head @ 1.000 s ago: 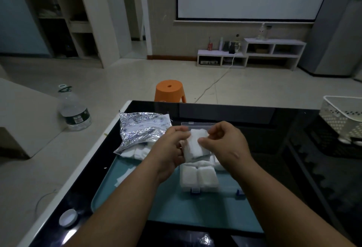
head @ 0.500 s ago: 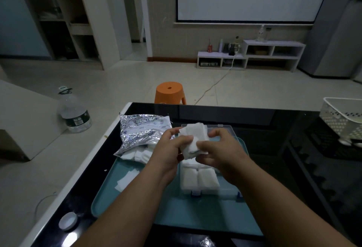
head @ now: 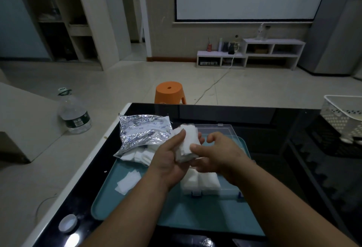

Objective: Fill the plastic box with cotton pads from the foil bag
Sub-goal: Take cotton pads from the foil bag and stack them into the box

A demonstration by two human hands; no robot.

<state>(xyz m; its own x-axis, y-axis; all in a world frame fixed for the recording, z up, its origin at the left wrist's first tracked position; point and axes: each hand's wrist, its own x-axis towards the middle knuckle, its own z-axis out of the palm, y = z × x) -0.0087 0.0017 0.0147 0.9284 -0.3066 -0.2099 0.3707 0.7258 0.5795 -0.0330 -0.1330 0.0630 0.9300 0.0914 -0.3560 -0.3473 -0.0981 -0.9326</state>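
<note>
A stack of white cotton pads (head: 185, 141) sits upright in my left hand (head: 168, 156), held above the clear plastic box (head: 225, 129). My right hand (head: 215, 154) touches the stack's right side with thumb and fingers loosely curled around it. The box lies open on a teal tray (head: 137, 207), with white pads (head: 199, 182) packed in its near end. The crinkled silver foil bag (head: 143, 131) lies at the tray's far left corner, with several pads (head: 141, 155) spilling from its mouth. Two loose pads (head: 128, 182) rest on the tray to my left.
The tray rests on a black glossy table (head: 274, 121). A white bottle cap (head: 67, 223) lies near the table's left front edge. A white perforated basket (head: 344, 115) stands at the far right. An orange stool (head: 169, 93) and a large water bottle (head: 74, 113) are on the floor beyond.
The stack of pads has shifted left and up, settling into my left hand. My right hand has loosened from a pinch to a light touch on the stack's side.
</note>
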